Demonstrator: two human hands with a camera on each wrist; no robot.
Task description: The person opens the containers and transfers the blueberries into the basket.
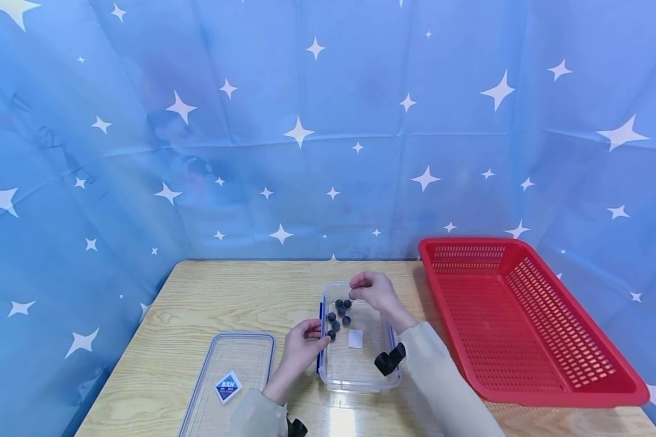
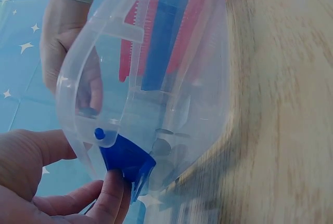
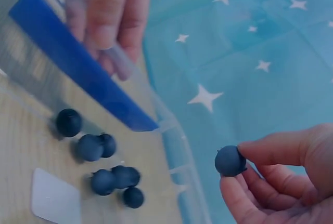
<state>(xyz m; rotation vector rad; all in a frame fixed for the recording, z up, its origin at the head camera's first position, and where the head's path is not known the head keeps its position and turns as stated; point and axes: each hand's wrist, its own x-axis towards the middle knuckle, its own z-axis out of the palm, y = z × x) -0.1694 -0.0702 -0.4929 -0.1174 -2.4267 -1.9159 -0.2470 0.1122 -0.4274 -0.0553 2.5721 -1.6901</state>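
Observation:
A clear plastic container (image 1: 361, 385) with blue side latches stands on the wooden table. Several blueberries (image 1: 341, 311) lie on its floor towards the left, beside a white square patch (image 1: 355, 338). My left hand (image 1: 300, 347) holds the container's left wall, thumb at the rim and fingers against the blue latch (image 2: 127, 159). Over the far end of the container, my right hand (image 1: 376, 292) pinches a single blueberry (image 3: 230, 160) between thumb and fingertips, above the rim. In the right wrist view that berry appears apart from the others.
To the left lies a clear lid (image 1: 254, 364) with a blue edge and a blue-and-white label (image 1: 228, 387). A large red basket (image 1: 557, 397) stands to the right of the container. Behind the table hangs a blue curtain (image 1: 361, 206) with white stars.

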